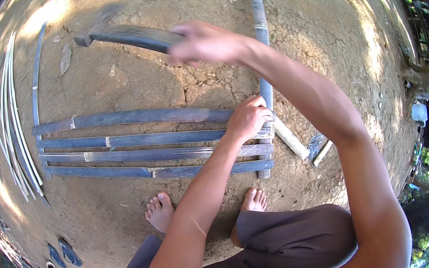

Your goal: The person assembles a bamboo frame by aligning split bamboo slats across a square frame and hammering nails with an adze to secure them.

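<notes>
My right hand is wrapped round the handle of a hammer, raised over the bare ground and smeared by motion. The hammer's head is at the left end of the handle. Low over the crossing of the slats and a long bamboo pole, my left hand has its fingers curled together. What they pinch, if anything, is hidden. Several dark split-bamboo slats lie side by side, their right ends across the pole. Their left ends rest on a thin bamboo strip.
A bundle of thin pale strips lies at the left. Short bamboo pieces and a small heap of grey bits, seemingly nails, sit right of the pole. Sandals are at lower left. My bare feet are just behind the slats.
</notes>
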`<action>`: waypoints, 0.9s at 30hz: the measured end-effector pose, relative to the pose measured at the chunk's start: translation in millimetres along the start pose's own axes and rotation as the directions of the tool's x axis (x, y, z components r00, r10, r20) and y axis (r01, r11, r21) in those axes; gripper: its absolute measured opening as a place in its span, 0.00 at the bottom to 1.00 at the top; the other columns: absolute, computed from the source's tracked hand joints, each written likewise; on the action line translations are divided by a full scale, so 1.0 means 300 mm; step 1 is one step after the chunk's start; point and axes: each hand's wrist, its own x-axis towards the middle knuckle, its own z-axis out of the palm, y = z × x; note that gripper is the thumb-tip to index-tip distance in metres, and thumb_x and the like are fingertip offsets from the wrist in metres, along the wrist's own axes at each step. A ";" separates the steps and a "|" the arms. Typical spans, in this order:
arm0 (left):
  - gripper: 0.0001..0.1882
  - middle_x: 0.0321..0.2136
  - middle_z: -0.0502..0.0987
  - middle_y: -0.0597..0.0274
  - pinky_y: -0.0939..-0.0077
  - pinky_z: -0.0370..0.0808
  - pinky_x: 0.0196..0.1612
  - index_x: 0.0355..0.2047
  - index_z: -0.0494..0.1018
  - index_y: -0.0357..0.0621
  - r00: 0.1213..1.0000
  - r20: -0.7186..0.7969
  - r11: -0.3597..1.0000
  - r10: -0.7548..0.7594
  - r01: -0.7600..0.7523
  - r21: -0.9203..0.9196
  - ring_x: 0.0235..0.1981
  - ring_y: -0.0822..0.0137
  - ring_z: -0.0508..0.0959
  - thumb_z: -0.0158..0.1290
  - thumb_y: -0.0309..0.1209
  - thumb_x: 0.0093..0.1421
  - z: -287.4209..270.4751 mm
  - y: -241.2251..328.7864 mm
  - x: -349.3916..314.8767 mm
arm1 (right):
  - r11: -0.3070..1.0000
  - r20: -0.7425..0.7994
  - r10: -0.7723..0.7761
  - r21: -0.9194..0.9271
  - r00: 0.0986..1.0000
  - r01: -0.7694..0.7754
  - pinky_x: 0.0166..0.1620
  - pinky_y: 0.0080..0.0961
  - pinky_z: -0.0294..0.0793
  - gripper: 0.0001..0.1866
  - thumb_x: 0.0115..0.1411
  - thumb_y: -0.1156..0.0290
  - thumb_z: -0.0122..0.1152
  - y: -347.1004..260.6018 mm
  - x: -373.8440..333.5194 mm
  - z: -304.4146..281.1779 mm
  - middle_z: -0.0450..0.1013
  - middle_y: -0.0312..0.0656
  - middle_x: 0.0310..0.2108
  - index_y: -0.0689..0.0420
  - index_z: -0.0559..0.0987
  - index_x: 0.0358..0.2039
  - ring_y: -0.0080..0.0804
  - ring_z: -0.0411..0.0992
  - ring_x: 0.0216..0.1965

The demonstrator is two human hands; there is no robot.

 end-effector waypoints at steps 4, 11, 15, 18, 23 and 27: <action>0.05 0.34 0.78 0.64 0.64 0.78 0.46 0.33 0.85 0.49 0.999 0.015 0.999 0.038 -0.038 -0.029 0.40 0.59 0.79 0.63 0.33 0.58 0.024 -0.021 -0.002 | 0.982 -0.101 -0.188 -0.021 0.977 0.187 0.44 0.30 0.78 0.30 0.60 0.65 0.68 0.064 -0.592 -0.117 0.77 0.45 0.37 0.65 0.70 0.59 0.30 0.77 0.39; 0.07 0.33 0.78 0.63 0.64 0.77 0.47 0.34 0.86 0.48 0.996 0.038 0.997 0.076 -0.076 -0.014 0.41 0.59 0.78 0.63 0.35 0.59 0.034 0.042 0.022 | 0.949 -0.667 0.126 0.296 0.734 0.106 0.17 0.21 0.71 0.21 0.68 0.66 0.64 0.168 -1.082 -0.014 0.72 0.37 0.22 0.62 0.68 0.54 0.24 0.71 0.15; 0.08 0.33 0.79 0.65 0.64 0.76 0.48 0.34 0.86 0.49 0.998 0.049 0.998 0.040 -0.042 0.037 0.42 0.61 0.78 0.63 0.37 0.59 0.022 0.038 0.011 | 0.973 -0.840 0.197 0.231 0.505 0.005 0.21 0.22 0.75 0.18 0.66 0.70 0.65 0.340 -1.205 0.199 0.74 0.37 0.24 0.62 0.69 0.50 0.23 0.74 0.19; 0.08 0.33 0.79 0.65 0.65 0.77 0.47 0.34 0.86 0.49 0.998 0.020 0.994 0.054 -0.056 0.089 0.41 0.61 0.78 0.64 0.37 0.58 0.022 0.023 0.006 | 0.925 -0.800 0.359 0.237 0.480 -0.297 0.23 0.24 0.76 0.21 0.66 0.70 0.65 0.309 -1.231 0.298 0.75 0.38 0.24 0.63 0.69 0.55 0.24 0.77 0.22; 0.06 0.33 0.80 0.65 0.65 0.77 0.45 0.32 0.85 0.48 0.997 0.045 0.994 0.061 -0.064 0.085 0.41 0.60 0.78 0.64 0.35 0.58 0.023 0.028 0.001 | 0.817 -0.771 0.236 -0.171 0.592 -0.550 0.34 0.47 0.79 0.26 0.67 0.64 0.62 0.372 -1.154 0.367 0.80 0.61 0.31 0.63 0.68 0.60 0.59 0.81 0.32; 0.06 0.32 0.79 0.65 0.64 0.77 0.44 0.30 0.84 0.47 0.998 0.015 0.994 0.056 -0.058 0.089 0.41 0.60 0.78 0.64 0.34 0.57 0.021 0.054 0.011 | 0.776 -0.777 0.130 -0.307 0.615 -0.551 0.33 0.52 0.80 0.28 0.67 0.62 0.60 0.375 -1.084 0.400 0.79 0.62 0.31 0.63 0.67 0.62 0.61 0.80 0.29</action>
